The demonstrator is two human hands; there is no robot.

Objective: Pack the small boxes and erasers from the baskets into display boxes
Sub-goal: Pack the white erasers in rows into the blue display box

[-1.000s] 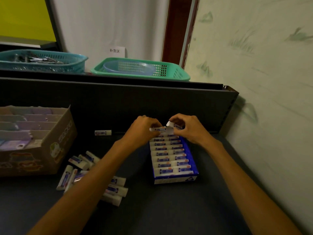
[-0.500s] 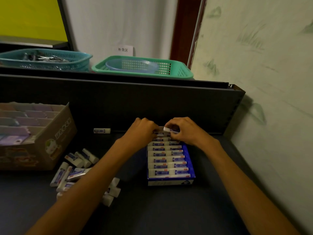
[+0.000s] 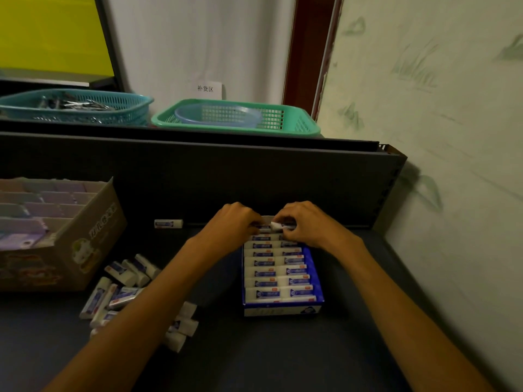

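Two hands meet at the far end of the blue display box (image 3: 313, 274) at centre frame. The right hand (image 3: 310, 223) pinches a white eraser (image 3: 276, 225) over the back row; the left hand (image 3: 236, 222) has curled fingers at the same row, what it holds hidden. Loose erasers (image 3: 124, 290) lie at lower left, beside a cardboard box (image 3: 85, 244). Teal basket (image 3: 76, 108) and green basket (image 3: 235, 117) sit on the upper ledge.

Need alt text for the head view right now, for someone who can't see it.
Both hands, left hand and right hand, press an eraser into the far end of a nearly full blue display box. Loose erasers lie to its left beside a cardboard box.
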